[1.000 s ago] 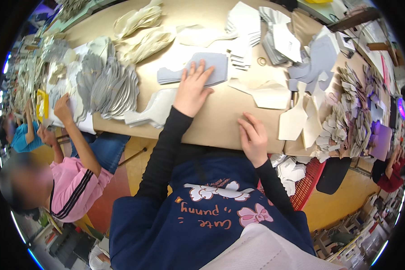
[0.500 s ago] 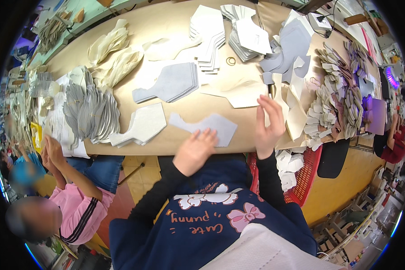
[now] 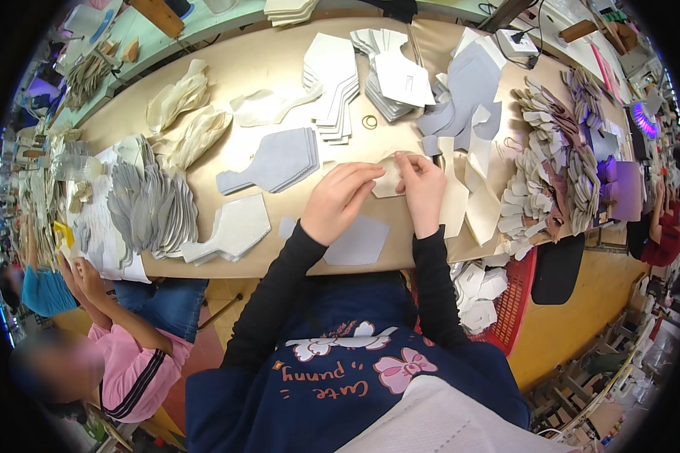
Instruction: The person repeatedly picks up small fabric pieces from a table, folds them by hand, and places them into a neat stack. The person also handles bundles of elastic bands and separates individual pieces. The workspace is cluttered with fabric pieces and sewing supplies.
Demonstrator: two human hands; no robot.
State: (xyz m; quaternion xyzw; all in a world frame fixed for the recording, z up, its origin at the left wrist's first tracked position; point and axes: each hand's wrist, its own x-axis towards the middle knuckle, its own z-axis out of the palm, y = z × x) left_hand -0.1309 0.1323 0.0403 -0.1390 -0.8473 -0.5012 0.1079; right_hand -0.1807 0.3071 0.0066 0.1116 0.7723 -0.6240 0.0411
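Note:
Both of my hands are over the middle of the table at a thin cream cut piece (image 3: 389, 183). My left hand (image 3: 338, 200) has its fingers closed together at the piece's left part, which they mostly cover. My right hand (image 3: 421, 189) pinches its upper right edge between thumb and fingers. Just in front, a pale blue-grey cut piece (image 3: 361, 241) lies flat near the table edge, partly under my left forearm. Left of my hands are a fanned stack of blue-grey pieces (image 3: 279, 160) and a stack of off-white pieces (image 3: 234, 228).
White stacks (image 3: 332, 79) lie at the back beside two rings (image 3: 369, 121). Cream pieces (image 3: 477, 198) and bundled pieces (image 3: 540, 170) are to the right. A red basket (image 3: 512, 302) stands below the edge. Grey bundles (image 3: 151, 198) and a person in pink (image 3: 143, 362) are at left.
My left hand has lifted off the blue-grey piece and moved up to the cream piece. My right hand has moved left and now pinches that piece. The view has shifted slightly.

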